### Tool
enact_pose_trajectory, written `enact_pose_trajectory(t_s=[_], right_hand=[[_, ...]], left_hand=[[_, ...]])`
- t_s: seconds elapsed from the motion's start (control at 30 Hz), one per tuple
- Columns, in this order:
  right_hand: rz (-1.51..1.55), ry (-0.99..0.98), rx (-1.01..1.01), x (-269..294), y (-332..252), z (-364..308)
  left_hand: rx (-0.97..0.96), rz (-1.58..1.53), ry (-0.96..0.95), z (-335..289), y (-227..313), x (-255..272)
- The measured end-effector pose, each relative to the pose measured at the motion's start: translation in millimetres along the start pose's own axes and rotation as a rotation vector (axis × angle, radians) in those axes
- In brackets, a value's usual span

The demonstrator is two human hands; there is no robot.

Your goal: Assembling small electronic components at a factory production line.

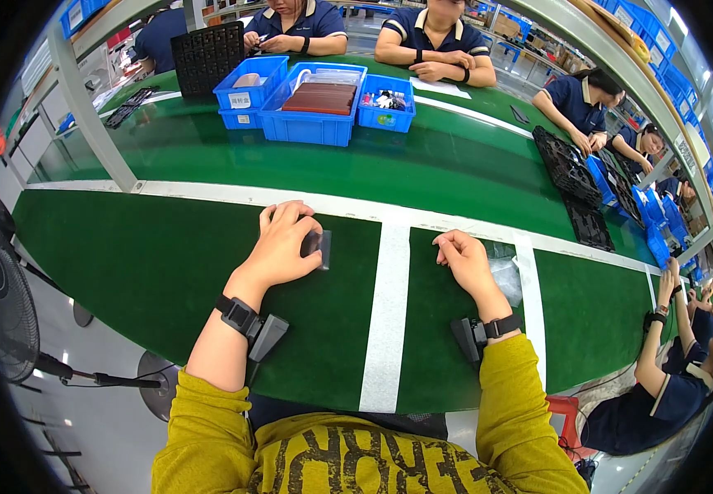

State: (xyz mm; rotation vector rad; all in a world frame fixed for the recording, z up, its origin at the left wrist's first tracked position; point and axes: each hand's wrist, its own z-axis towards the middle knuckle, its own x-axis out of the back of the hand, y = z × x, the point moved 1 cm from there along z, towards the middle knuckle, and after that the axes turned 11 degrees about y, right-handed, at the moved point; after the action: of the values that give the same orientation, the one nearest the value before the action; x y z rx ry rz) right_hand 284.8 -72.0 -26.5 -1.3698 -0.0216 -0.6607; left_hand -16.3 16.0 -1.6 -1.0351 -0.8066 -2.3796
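Note:
My left hand point(281, 245) is bent over the dark green mat, with thumb and fingers curled round a small, thin rectangular piece point(324, 250), dark and see-through. Part of that piece is hidden under the fingers. To the right of a white strip, my right hand point(463, 260) hovers with its fingers curled in and thumb against them; nothing shows in it. Just beside that hand lie clear plastic bags point(506, 278), partly covered by the wrist. Both wrists wear black straps with dark box-shaped devices.
White strips point(386, 329) divide the mat. Across the green belt point(200, 156) stand blue bins point(311, 128), one holding reddish-brown flat pieces point(320, 98). Black trays point(566, 169) lie at right. A metal post point(93, 115) and fan point(6, 284) stand left. Co-workers sit opposite and right.

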Motion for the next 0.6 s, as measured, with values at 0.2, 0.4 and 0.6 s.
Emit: enact_pose_trajectory(t_s=[0.2,0.4,0.6], right_hand=[[0.010,0.004,0.003,0.0,-1.8,-0.1],[0.008,0.003,0.000,-0.3,-1.5,-0.3],[0.004,0.006,0.000,0.2,-2.8,-0.5]], left_hand=[[-0.024,-0.021,-0.026,0.6,3.7,-4.4],[-0.044,-0.050,-0.020,-0.2,3.8,-3.5],[0.037,0.007,0.055,-0.5,-10.7,8.9]])
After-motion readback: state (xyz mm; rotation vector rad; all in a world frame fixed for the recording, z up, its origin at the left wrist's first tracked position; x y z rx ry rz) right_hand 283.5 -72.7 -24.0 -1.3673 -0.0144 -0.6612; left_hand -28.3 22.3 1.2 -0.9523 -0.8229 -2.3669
